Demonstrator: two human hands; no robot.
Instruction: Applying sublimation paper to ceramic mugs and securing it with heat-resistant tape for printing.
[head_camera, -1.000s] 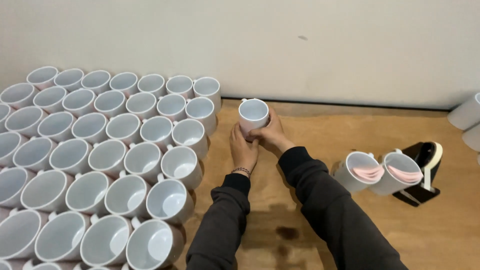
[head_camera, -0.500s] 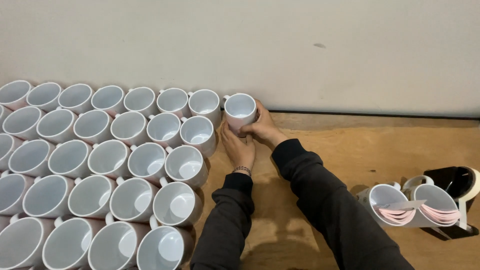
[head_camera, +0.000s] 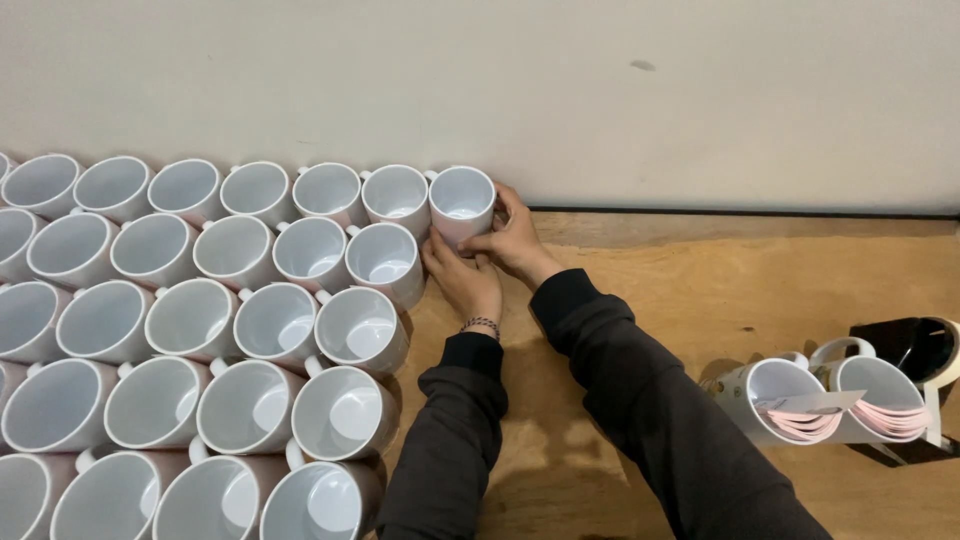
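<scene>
Two hands, your left hand (head_camera: 468, 283) and right hand (head_camera: 516, 238), wrap the white mug (head_camera: 462, 205) at top middle; it's breakable, so grip its sides.

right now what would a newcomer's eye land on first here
First, the big block of white mugs packed in slanted rows over the left of the wooden table. Next, the left hand and right hand clasping one white mug at the back row's end, by the wall.
</scene>
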